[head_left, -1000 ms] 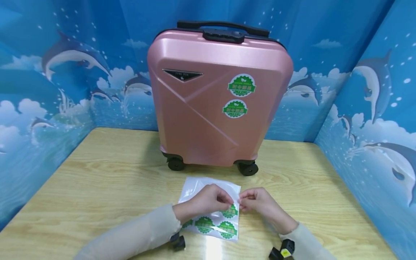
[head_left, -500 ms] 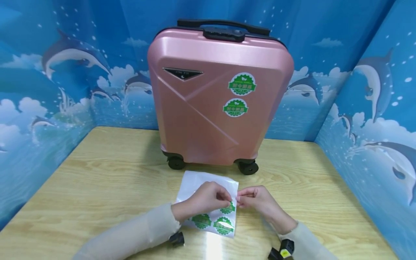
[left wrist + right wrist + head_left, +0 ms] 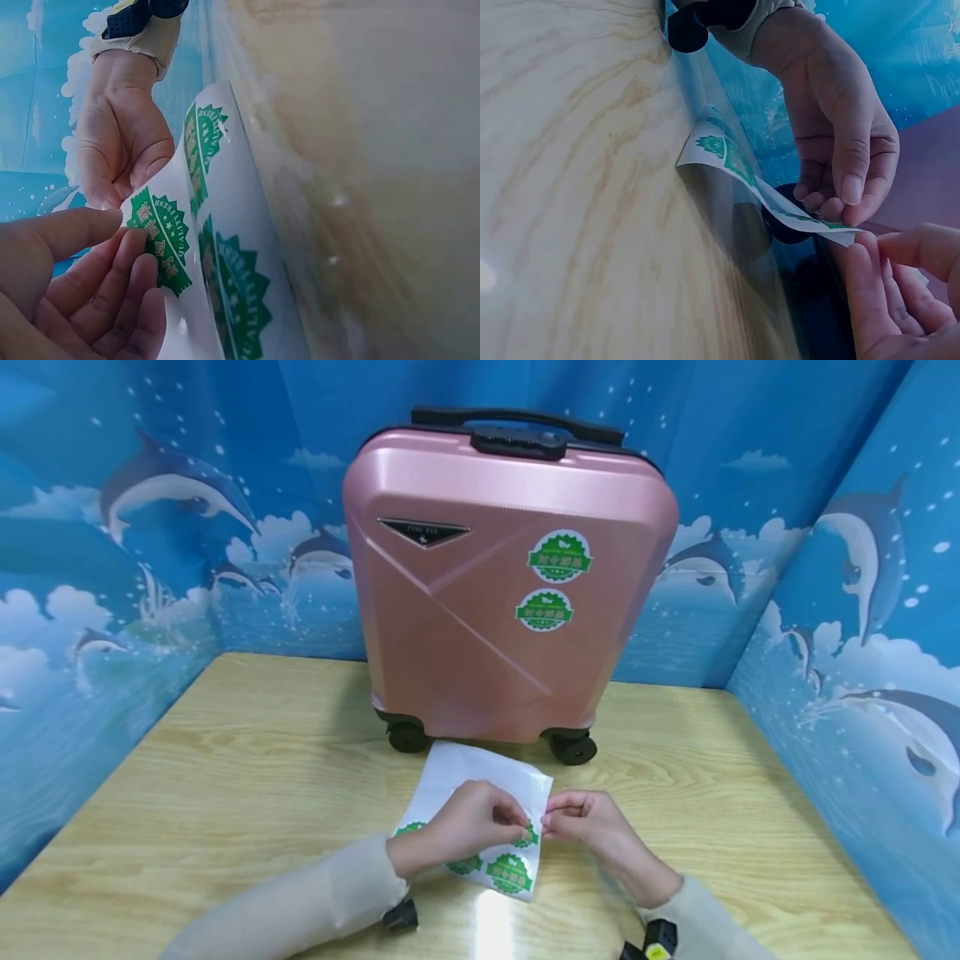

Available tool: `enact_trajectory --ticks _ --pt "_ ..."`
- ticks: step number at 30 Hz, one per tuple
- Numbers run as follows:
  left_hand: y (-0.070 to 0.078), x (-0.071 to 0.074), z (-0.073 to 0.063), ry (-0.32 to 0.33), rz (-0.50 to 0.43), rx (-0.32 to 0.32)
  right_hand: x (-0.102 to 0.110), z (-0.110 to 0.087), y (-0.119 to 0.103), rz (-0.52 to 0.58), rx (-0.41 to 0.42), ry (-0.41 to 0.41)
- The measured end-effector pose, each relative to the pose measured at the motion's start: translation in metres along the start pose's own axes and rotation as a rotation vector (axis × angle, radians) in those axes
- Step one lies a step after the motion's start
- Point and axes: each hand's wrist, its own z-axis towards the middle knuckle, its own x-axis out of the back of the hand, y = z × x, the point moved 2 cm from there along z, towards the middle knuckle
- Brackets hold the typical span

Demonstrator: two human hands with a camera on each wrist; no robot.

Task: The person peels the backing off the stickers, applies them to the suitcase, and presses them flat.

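Note:
A white sheet of round green stickers lies slightly lifted off the table, in front of a pink suitcase. My left hand reaches over it, thumb and finger pinching at the edge of one green sticker near the sheet's right side. From the right, my right hand grips the sheet's right edge between thumb and fingers. The sheet bends up toward both hands in the right wrist view. My left forearm and hand hide part of the stickers in the head view.
Two matching green stickers, an upper one and a lower one, are on the suitcase front. The suitcase stands on black wheels at the back of the wooden table. Blue dolphin-print curtains enclose the table.
The sheet has shifted a little to the left and toward the suitcase, and its near edge has risen. Both hands have moved slightly left with it, still at its right side.

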Motion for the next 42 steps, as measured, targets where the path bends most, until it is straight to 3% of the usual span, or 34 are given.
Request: enact_trajectory --ticks 19,42 --pt "0.001 0.000 -0.002 0.023 0.089 -0.031 -0.013 0.002 0.006 0.112 0.011 0.008" --pt "0.001 0.002 -0.002 0.012 0.096 -0.018 -0.019 0.004 0.008 0.192 -0.001 0.007"
